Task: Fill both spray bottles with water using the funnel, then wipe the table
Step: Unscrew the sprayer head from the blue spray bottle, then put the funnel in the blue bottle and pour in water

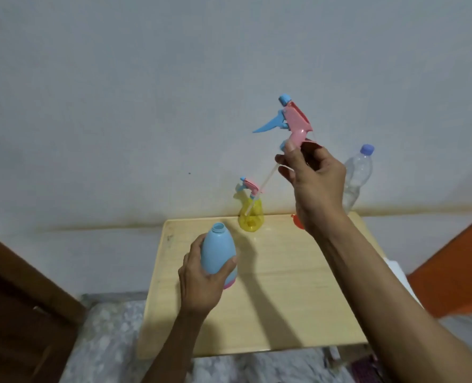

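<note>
My left hand wrapped round the belly of the open blue spray bottle above the wooden table, my right hand pinched its pink trigger head aloft, both judged light, stiff plastic, best gripped mid-body.

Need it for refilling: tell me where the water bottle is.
In the head view, the water bottle stands far right against the wall, behind the right hand.

An orange thing at the table's far edge is mostly hidden behind the right wrist.
</note>
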